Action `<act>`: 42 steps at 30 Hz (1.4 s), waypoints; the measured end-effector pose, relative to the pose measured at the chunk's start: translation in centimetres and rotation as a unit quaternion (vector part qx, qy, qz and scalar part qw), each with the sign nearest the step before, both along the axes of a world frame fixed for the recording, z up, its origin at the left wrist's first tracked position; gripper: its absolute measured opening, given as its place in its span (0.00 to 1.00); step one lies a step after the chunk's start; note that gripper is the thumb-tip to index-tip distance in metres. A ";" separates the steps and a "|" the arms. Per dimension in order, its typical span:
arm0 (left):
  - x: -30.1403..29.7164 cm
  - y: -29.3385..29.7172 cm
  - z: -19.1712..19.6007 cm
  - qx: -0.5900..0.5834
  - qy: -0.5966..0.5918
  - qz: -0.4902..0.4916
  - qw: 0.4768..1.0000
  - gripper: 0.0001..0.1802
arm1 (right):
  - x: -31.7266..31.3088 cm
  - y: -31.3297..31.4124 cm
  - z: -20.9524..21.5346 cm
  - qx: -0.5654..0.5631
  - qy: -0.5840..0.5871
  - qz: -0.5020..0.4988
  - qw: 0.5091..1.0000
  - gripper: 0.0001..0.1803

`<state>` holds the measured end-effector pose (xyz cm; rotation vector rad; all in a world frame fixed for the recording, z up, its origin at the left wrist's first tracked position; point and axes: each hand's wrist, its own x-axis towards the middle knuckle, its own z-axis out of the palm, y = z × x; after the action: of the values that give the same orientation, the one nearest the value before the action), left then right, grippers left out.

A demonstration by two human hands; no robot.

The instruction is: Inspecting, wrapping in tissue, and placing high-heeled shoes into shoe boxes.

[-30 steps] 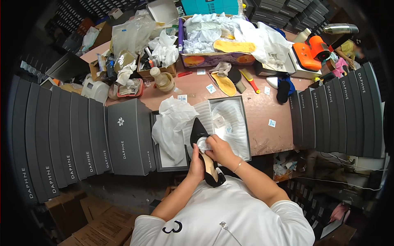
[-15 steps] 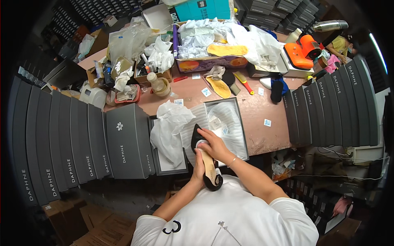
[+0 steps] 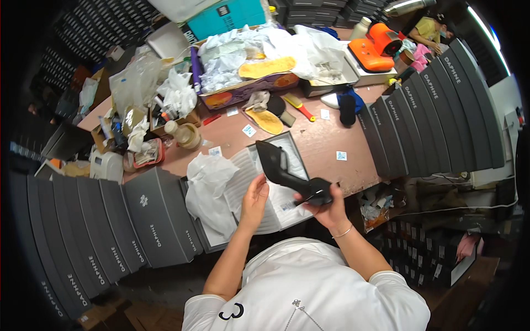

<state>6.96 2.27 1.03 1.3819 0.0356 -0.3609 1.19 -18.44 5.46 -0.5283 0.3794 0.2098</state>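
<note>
A black pointed shoe (image 3: 291, 177) is turned over, its dark sole facing up and its toe pointing away to the left. My right hand (image 3: 330, 211) is closed round its heel end. Beside the shoe, my left hand (image 3: 254, 198) is raised with its fingers extended, and nothing shows in it. Beneath both hands lies an open grey shoebox (image 3: 296, 144) lined with ribbed white wrapping (image 3: 241, 170). Crumpled white tissue paper (image 3: 205, 187) covers the box part at its left. The shoe hides some of the lining.
Grey shoeboxes stand in a left row (image 3: 157, 207) and a right row (image 3: 441, 121). Across the pink table (image 3: 326, 138) are a yellow insole (image 3: 265, 120), a brush (image 3: 298, 106), a bottle (image 3: 185, 135), a paper-filled carton (image 3: 243, 94) and an orange device (image 3: 375, 52). Another person (image 3: 428, 30) sits far right.
The shoe has been flipped from insole up to sole up. My right hand has shifted to its heel end, and my left hand has let go. The view has turned and shifted.
</note>
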 end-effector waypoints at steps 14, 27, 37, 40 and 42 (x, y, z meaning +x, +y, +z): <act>5.1 -5.9 -7.1 0.594 -0.249 -0.474 0.600 0.20 | 1.7 -9.4 -6.3 0.193 0.077 -0.232 0.950 0.30; 0.8 -4.5 -4.7 0.573 -0.304 -0.422 0.634 0.15 | 6.2 -5.6 -4.0 -0.821 -0.270 0.190 0.466 0.46; -1.8 -1.4 -8.1 0.544 -0.372 -0.370 0.655 0.15 | 4.0 -3.1 -6.6 -0.765 -0.256 0.065 0.588 0.09; -1.8 -2.2 -7.3 0.525 -0.349 -0.389 0.672 0.14 | 3.7 -3.4 -5.1 -0.743 -0.224 0.019 0.631 0.09; -1.5 -2.6 -4.7 0.513 -0.291 -0.414 0.693 0.14 | 3.6 -3.8 -5.5 -0.734 -0.191 -0.014 0.651 0.09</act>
<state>5.45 -0.36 -3.70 2.5562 -1.1179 -0.6787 4.83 -22.27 -0.08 -2.1598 0.0501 -0.3268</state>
